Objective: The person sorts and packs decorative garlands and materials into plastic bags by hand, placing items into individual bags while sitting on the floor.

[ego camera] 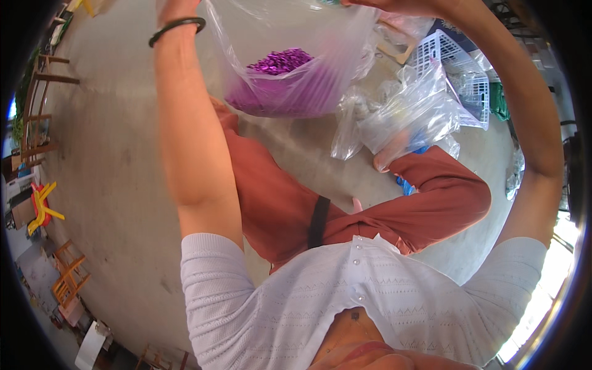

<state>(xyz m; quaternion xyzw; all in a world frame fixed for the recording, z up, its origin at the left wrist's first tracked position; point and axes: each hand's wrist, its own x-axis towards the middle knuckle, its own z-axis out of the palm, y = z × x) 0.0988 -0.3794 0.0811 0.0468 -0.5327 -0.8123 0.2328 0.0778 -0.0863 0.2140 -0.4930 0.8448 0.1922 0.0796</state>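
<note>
A clear plastic bag (342, 60) hangs in front of me above the floor, stretched wide between my raised hands. Shiny purple foil shreds (282, 61) lie heaped in its bottom and show through the film. My left hand (178, 7), with a dark bangle (178, 28) at the wrist, is at the bag's left upper edge; the top of the frame cuts off its fingers. At the right upper edge of the bag is my right hand (402, 4), partly cut off too. The bag appears held up from both sides.
Crumpled clear plastic bags (411, 111) lie by my foot, beside a white plastic basket (467, 83). Wooden chairs (41, 111) and a small wooden stool (69, 275) stand along the left. A yellow and red plastic item (42, 208) is there as well. Grey floor (115, 152) surrounds my legs.
</note>
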